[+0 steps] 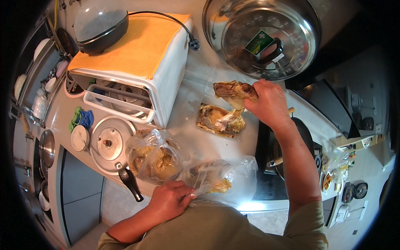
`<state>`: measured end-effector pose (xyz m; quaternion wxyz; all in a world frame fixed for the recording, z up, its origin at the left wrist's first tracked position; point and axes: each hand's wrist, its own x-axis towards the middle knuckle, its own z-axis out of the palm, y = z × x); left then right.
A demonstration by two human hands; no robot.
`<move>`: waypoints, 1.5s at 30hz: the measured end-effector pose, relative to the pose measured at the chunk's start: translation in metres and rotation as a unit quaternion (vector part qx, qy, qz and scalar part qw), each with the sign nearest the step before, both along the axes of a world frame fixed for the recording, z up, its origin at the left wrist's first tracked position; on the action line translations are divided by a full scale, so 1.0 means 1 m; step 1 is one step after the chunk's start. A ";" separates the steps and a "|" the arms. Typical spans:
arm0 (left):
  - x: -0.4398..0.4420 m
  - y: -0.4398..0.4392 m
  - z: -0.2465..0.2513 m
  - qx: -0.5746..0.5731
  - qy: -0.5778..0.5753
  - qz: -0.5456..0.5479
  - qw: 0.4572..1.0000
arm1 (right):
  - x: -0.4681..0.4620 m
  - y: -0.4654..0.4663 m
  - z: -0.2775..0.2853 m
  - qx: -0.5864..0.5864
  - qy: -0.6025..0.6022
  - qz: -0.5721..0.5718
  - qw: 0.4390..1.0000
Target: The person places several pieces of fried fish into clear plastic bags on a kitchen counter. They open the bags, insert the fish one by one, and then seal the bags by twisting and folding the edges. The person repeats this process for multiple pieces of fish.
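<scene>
My right hand (268, 101) grips a piece of dried fish (233, 93), brown and yellowish, above a clear plastic container (201, 132). More dried fish pieces (218, 120) lie in that container. With my left hand (171, 198) I pinch the edge of a clear plastic bag (245, 176) at the counter's front. A yellowish piece (220, 186) shows through the film inside it. Left of this bag sits another plastic bag (154, 156), bulging with similar pieces; its contents are partly blurred by the film.
A pressure cooker lid (107, 142) with a black handle (131, 184) lies at the left. Behind it stands a white cabinet (170, 81) under an orange cloth (131, 47). A large steel lid (265, 37) leans at the back. The black stove (265, 150) holds a wok (300, 134).
</scene>
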<state>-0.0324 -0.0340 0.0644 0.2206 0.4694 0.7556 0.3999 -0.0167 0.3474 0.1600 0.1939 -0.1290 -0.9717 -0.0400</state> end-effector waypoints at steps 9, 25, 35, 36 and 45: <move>0.003 -0.001 -0.005 0.036 -0.132 0.099 0.986 | 0.011 -0.015 0.026 -0.010 -0.010 0.015 1.000; -0.003 0.002 0.001 0.109 -0.352 0.127 0.921 | 0.020 -0.023 0.058 0.011 -0.030 0.007 0.999; -0.001 0.002 -0.008 0.129 -0.476 0.115 0.863 | 0.030 -0.029 0.084 0.011 -0.013 -0.003 1.000; -0.001 0.001 -0.008 0.128 -0.474 0.112 0.864 | 0.031 -0.030 0.087 0.008 -0.008 -0.003 1.000; -0.001 0.001 -0.008 0.112 -0.476 0.112 0.865 | 0.033 -0.035 0.108 0.008 0.009 -0.011 1.000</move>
